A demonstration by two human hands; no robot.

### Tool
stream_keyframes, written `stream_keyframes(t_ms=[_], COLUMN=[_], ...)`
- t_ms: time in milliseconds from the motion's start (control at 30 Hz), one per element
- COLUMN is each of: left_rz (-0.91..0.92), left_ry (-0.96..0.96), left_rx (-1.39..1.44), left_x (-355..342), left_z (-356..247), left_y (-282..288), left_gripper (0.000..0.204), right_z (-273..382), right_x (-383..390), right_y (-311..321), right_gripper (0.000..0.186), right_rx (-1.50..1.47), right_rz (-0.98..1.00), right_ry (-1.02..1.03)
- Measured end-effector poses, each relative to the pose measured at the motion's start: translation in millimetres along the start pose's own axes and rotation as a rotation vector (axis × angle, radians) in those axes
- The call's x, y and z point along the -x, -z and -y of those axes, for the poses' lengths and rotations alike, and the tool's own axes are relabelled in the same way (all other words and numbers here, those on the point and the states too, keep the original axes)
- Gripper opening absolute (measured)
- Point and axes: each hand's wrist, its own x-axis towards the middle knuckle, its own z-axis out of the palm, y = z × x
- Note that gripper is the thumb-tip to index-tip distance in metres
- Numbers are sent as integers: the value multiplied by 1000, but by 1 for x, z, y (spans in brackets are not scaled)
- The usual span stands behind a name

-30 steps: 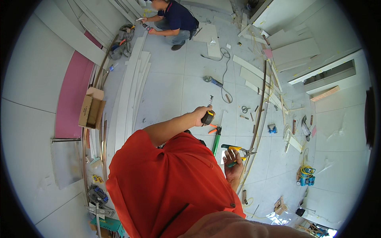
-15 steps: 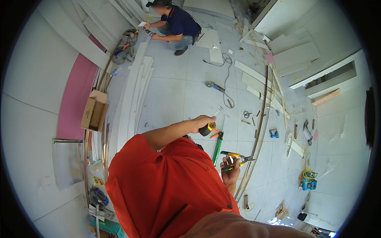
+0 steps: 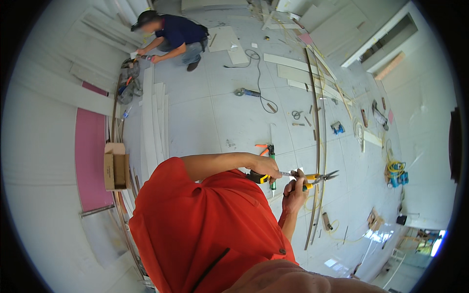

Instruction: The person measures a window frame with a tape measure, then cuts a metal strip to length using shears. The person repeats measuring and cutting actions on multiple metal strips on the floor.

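Observation:
My left hand [image 3: 265,167] is closed around a black and yellow tape measure [image 3: 257,177]. A short length of its blade [image 3: 287,174] reaches across to my right hand [image 3: 295,192]. That hand grips tin snips [image 3: 320,178] with yellow and green handles, their jaws apart and pointing right. The raised fingers of my right hand are by the blade's end; whether they pinch it I cannot tell. Below my hands, a green caulking gun [image 3: 271,152] with an orange handle lies on the floor, partly hidden by my left hand.
A co-worker [image 3: 178,36] crouches far left with a tool. A corded angle grinder [image 3: 247,92] lies ahead on the tiles. Long brown strips [image 3: 315,112] run along the right, near white panels [image 3: 288,73]. White boards [image 3: 154,117] and a cardboard box [image 3: 116,168] are left.
My left hand has come right and down with the tape measure, bringing its blade to my right hand. My right hand has lifted slightly with the snips. The view has shifted.

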Motion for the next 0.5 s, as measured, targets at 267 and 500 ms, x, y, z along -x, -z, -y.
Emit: stream_keyframes(t_ms=[267,500], left_rz=[315,284], left_ry=[-99,-191], left_rx=[-244,-383], left_x=[-78,-98], left_z=[-16,0], left_y=[-11,9], left_gripper=[52,51], right_z=[-1,2], right_x=[15,-7], right_y=[69,67], right_gripper=[38,27], right_rx=[7,23], right_rz=[-189,-137], right_ry=[-31,-128])
